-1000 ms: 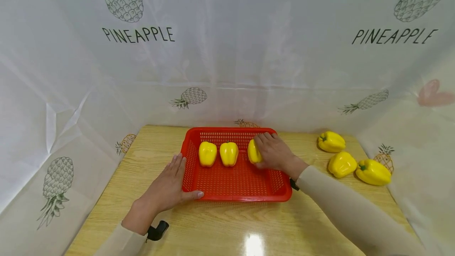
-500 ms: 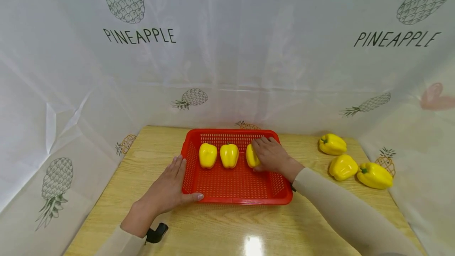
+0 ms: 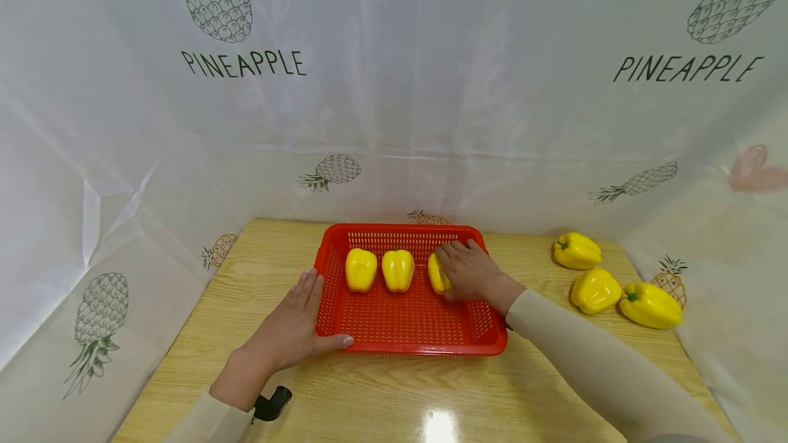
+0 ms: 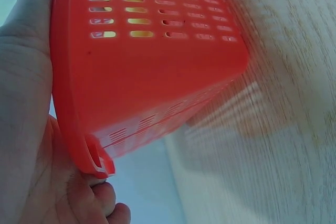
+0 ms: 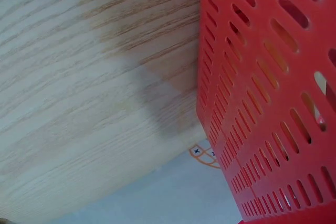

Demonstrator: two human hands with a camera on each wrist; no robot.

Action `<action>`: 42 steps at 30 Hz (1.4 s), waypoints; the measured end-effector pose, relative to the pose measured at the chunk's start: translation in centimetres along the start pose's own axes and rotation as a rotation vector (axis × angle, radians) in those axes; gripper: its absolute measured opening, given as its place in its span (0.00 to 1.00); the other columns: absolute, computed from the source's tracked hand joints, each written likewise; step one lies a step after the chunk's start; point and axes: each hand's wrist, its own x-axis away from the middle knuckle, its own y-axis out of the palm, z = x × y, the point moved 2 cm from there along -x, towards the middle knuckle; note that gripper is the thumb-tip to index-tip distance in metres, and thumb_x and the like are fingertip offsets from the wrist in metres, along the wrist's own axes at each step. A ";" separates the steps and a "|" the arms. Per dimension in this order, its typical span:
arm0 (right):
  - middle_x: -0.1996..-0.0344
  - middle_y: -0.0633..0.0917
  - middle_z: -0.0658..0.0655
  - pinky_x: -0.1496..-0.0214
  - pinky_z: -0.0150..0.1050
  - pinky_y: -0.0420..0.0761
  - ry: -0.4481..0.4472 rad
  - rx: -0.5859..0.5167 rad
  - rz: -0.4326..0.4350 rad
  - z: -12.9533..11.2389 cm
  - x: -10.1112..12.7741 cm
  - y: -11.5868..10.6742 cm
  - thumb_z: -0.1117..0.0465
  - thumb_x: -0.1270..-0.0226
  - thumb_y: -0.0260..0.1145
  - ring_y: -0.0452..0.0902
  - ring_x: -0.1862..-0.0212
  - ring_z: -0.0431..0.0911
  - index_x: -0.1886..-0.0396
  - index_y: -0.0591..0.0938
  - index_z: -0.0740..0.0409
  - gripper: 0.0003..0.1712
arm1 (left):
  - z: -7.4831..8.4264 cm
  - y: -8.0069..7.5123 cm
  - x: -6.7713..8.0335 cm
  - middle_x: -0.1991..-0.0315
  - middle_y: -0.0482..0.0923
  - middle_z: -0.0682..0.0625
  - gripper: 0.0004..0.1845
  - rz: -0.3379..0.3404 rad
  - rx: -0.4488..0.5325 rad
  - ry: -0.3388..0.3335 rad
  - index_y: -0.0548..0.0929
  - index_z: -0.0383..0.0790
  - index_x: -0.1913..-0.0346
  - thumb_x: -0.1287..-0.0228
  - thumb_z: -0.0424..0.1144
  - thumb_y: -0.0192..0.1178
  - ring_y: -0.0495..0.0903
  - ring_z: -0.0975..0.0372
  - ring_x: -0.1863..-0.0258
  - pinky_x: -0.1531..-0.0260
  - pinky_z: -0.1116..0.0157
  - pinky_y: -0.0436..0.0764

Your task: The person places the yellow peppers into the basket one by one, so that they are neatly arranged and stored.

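Note:
A red plastic basket [image 3: 406, 348] with slotted walls stands on the table. My left hand [image 3: 289, 327] lies along its left side, fingers extended at the rim and thumb over the front corner. In the left wrist view that hand [image 4: 29, 103] presses against the rim of the basket [image 4: 142, 72]. Inside the basket my right hand [image 3: 473, 271] grips a yellow bell pepper [image 3: 436, 275] from above, covering its right part. Left of it, two yellow bell peppers sit in a row, one in the middle [image 3: 398, 271] and one farther left [image 3: 360, 271]. The right wrist view holds the basket's outer wall [image 5: 247, 93]; the right hand is hidden there.
On the wooden table [image 3: 246, 258], three more yellow bell peppers lie at the right: a back one [image 3: 577, 251], a middle one [image 3: 596, 291] and a right one [image 3: 651, 305]. A pineapple-printed curtain [image 3: 394, 108] surrounds the table's back and sides.
The right hand and its bell pepper have shifted slightly inside the basket, and the fingers have settled lower around it. The left hand stays at the basket's left side.

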 end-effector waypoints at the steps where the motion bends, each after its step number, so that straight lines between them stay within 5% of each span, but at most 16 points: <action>1: 0.32 0.79 0.64 0.28 0.60 0.74 -0.001 0.005 0.005 0.0 0.0 0.0 0.31 0.37 0.72 0.75 0.31 0.60 0.24 0.69 0.65 0.56 | 0.0 0.0 0.0 0.16 0.44 0.29 0.72 0.001 0.000 0.001 0.51 0.24 0.18 0.44 0.83 0.58 0.45 0.38 0.15 0.19 0.41 0.56; 17: 0.27 0.76 0.65 0.25 0.62 0.71 0.008 -0.015 0.010 0.1 0.1 0.1 0.28 0.40 0.73 0.72 0.27 0.62 0.21 0.67 0.66 0.61 | 0.0 0.1 -0.1 0.16 0.44 0.29 0.72 -0.002 0.001 0.005 0.50 0.24 0.18 0.43 0.84 0.57 0.45 0.38 0.15 0.19 0.41 0.57; 42: 0.32 0.79 0.65 0.27 0.60 0.73 0.043 -0.059 0.246 1.3 2.4 -1.4 0.23 0.40 0.70 0.74 0.32 0.61 0.26 0.72 0.68 0.61 | 0.2 -0.2 0.0 0.15 0.43 0.29 0.72 -0.013 0.004 -0.004 0.50 0.23 0.18 0.43 0.83 0.57 0.44 0.38 0.15 0.19 0.41 0.55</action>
